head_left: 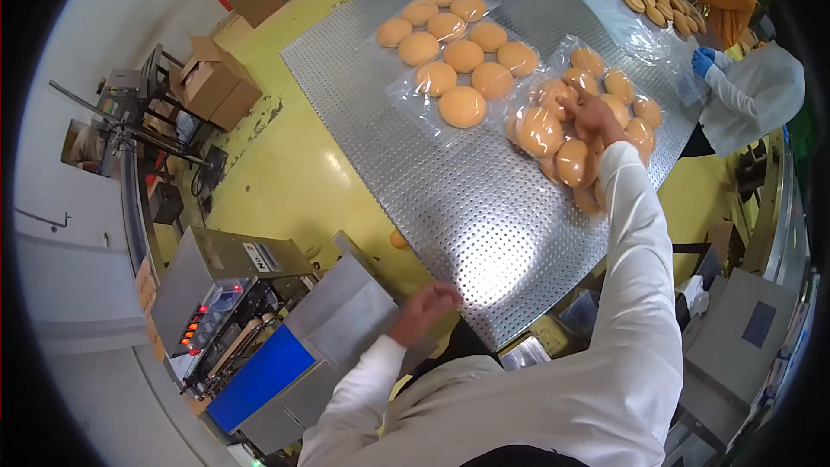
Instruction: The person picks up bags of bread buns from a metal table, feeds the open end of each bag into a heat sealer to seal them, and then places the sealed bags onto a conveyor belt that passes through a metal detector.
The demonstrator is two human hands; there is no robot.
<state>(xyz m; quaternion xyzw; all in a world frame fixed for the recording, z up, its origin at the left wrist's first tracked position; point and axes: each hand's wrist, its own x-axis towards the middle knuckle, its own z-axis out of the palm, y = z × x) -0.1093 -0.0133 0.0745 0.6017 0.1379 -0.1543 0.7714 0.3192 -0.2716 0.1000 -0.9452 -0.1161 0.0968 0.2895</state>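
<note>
The right hand (595,117) presses on a clear plastic bag of golden round buns (577,125) near the right edge of the perforated steel counter (484,216), apparently gathering it; next, a firm grasp. The left hand (425,305) hovers loosely curled, empty, at the near edge.

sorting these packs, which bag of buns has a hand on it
The bag of buns at the right side of the metal table: the right hand rests on it. The two bags farther left lie untouched.
</note>
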